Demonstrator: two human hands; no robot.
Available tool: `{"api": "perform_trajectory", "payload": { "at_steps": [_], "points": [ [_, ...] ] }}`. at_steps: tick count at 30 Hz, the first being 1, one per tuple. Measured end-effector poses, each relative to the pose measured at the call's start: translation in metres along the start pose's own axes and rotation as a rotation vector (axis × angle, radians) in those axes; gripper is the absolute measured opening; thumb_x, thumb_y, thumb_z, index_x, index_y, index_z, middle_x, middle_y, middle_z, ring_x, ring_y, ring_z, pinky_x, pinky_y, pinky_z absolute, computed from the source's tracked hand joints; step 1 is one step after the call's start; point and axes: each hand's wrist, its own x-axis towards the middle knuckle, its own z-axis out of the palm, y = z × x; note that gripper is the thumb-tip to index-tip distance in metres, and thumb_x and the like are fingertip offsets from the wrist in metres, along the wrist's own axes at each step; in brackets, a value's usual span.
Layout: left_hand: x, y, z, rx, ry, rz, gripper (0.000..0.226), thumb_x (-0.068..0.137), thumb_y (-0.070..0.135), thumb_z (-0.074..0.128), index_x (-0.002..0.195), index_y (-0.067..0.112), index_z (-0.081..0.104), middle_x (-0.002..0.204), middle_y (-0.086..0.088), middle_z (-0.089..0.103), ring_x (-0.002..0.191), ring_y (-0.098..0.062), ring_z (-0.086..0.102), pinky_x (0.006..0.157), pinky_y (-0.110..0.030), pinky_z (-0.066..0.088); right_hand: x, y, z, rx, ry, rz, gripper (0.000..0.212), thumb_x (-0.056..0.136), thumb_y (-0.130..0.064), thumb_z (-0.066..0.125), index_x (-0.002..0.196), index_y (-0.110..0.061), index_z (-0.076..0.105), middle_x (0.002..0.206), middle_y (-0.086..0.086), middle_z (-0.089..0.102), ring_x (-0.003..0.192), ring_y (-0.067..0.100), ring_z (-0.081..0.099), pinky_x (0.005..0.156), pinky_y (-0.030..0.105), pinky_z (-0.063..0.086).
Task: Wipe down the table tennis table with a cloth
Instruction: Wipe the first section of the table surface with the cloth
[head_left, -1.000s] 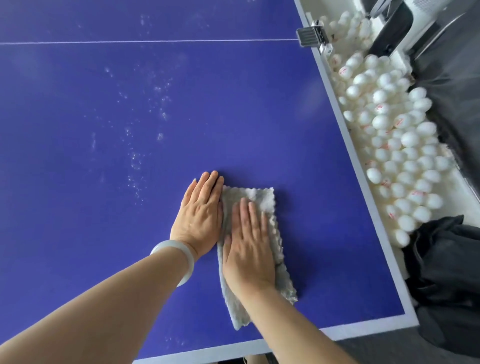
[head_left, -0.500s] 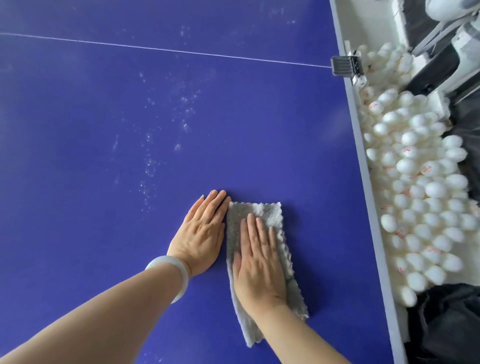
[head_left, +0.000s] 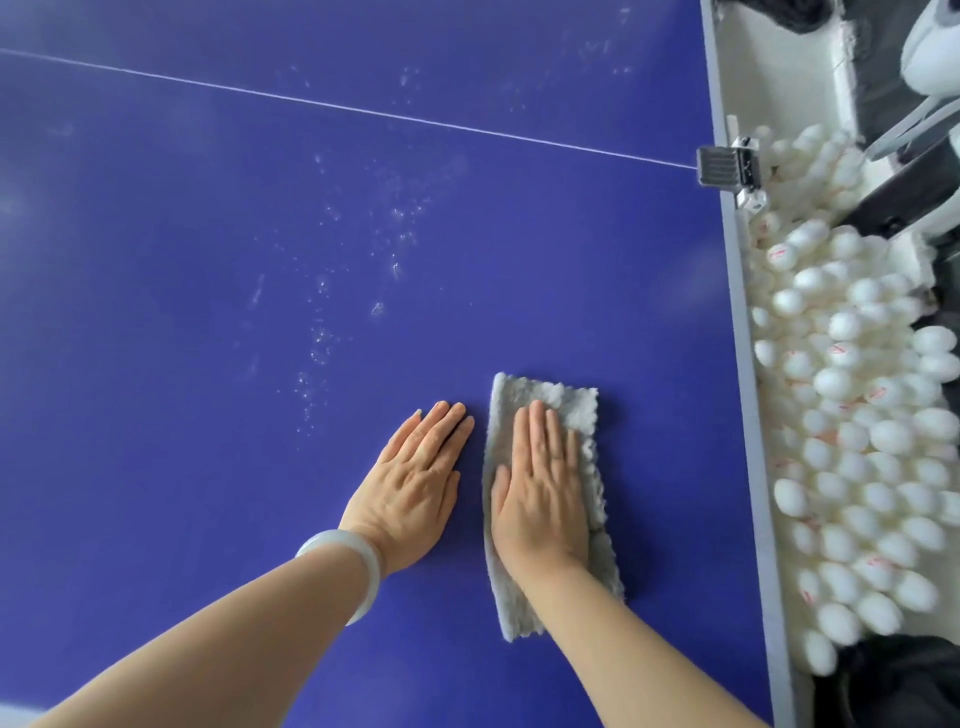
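slippage is the main risk: the right hand (head_left: 540, 499) lies flat with straight fingers on the folded cloth (head_left: 545, 395), pressing rather than gripping it, so a fast push could let the palm slide over the pile and leave the cloth behind or bunched. the left hand (head_left: 415, 483) lies flat on the bare counter (head_left: 182, 286) just beside the cloth's left edge, holding nothing; its palm may smear the surface it rests on. the pale specks (head_left: 396, 269) lie ahead and to the left of the cloth, so a straight forward pass would likely miss them. a wide sweep to the right could knock the clamp (head_left: 724, 166) at the counter's edge, beyond which white balls (head_left: 857, 415) are heaped. the cloth is a fluffy, nubbly grey-white oblong with ragged edges. the counter is smooth, matte, deep blue, crossed by a thin white line (head_left: 363, 111). a smooth pale bangle (head_left: 358, 551) rings the left wrist and might scrape the surface.
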Motion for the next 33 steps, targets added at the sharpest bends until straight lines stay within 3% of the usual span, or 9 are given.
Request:
{"api": "perform_trajectory", "payload": {
  "at_steps": [3,9,11,14,17,19,23,28,33],
  "points": [
    [0.001,0.001,-0.006,0.009,-0.008,-0.001,0.055,0.098,0.027,0.030,0.148,0.006,0.039,0.157,-0.007,0.033,0.146,-0.023,0.030,0.119,-0.038,0.013,-0.003,0.045,-0.011,-0.060,-0.079,-0.193,0.060,0.102,-0.032,0.020,0.157,-0.008,0.016,0.166,0.007,0.009,0.154,0.020,0.009,0.123,0.040,0.007],
    [0.015,0.002,-0.005,-0.001,0.033,0.095,0.050,0.098,0.020,0.028,0.132,-0.002,0.058,0.137,-0.016,0.056,0.129,-0.033,0.053,0.114,-0.043,0.025,0.024,0.102,-0.022,-0.090,-0.055,0.208,0.067,0.095,-0.036,0.003,0.156,-0.008,0.002,0.166,0.008,0.000,0.154,0.019,-0.003,0.126,0.040,0.002],
    [0.040,0.003,-0.005,0.018,0.081,0.201,0.043,0.090,0.014,0.046,0.126,-0.003,0.061,0.128,-0.013,0.059,0.120,-0.031,0.056,0.115,-0.043,0.028,0.022,0.099,-0.023,-0.074,-0.069,0.209,0.067,0.096,-0.036,0.006,0.156,-0.007,0.006,0.166,0.008,0.002,0.154,0.019,-0.001,0.125,0.040,0.002],
    [0.090,0.015,-0.015,-0.022,0.039,0.146,0.055,0.081,0.013,0.070,0.132,-0.002,0.058,0.137,-0.015,0.056,0.129,-0.033,0.053,0.116,-0.045,0.032,0.022,0.100,-0.029,-0.066,-0.056,0.198,0.065,0.097,-0.033,0.015,0.155,-0.004,0.017,0.164,0.011,0.013,0.153,0.022,0.008,0.123,0.041,0.007],
    [0.135,0.026,-0.016,-0.081,0.013,0.032,0.059,0.101,0.028,0.043,0.152,0.004,0.028,0.160,-0.012,0.024,0.150,-0.028,0.017,0.123,-0.037,0.000,0.035,0.109,-0.033,-0.074,-0.044,0.144,0.063,0.097,-0.030,0.023,0.153,-0.002,0.027,0.163,0.012,0.021,0.152,0.024,0.017,0.121,0.042,0.012],
    [0.155,0.027,-0.010,-0.077,0.028,-0.030,0.058,0.104,0.033,0.033,0.155,0.008,0.021,0.163,-0.009,0.017,0.152,-0.025,0.009,0.122,-0.036,-0.009,0.058,0.126,-0.034,-0.081,-0.045,0.131,0.064,0.097,-0.032,0.019,0.156,-0.006,0.022,0.164,0.008,0.015,0.153,0.020,0.010,0.123,0.042,0.009],
    [0.163,0.026,-0.004,-0.076,0.063,-0.053,0.056,0.099,0.034,0.034,0.148,0.006,0.040,0.154,-0.011,0.037,0.146,-0.028,0.030,0.121,-0.041,0.012,0.130,0.168,-0.035,-0.071,-0.004,0.252,0.063,0.100,-0.032,0.022,0.158,-0.012,0.015,0.166,0.005,0.010,0.154,0.019,0.006,0.125,0.042,0.005],
    [0.164,0.025,-0.002,-0.066,0.063,-0.059,0.059,0.097,0.036,0.030,0.145,0.005,0.045,0.150,-0.011,0.043,0.143,-0.028,0.036,0.119,-0.042,0.017,0.205,0.193,-0.039,-0.049,0.006,0.328,0.061,0.102,-0.030,0.030,0.159,-0.013,0.013,0.167,0.005,0.008,0.154,0.021,0.004,0.124,0.046,0.003],
    [0.163,0.030,-0.006,-0.049,0.057,-0.077,0.061,0.097,0.038,0.025,0.147,0.007,0.042,0.153,-0.010,0.039,0.145,-0.026,0.031,0.121,-0.042,0.016,0.137,0.182,-0.033,-0.045,0.044,0.299,0.065,0.098,-0.037,0.018,0.156,-0.010,0.027,0.163,0.008,0.024,0.151,0.026,0.021,0.123,0.053,0.011]
  ]
}}
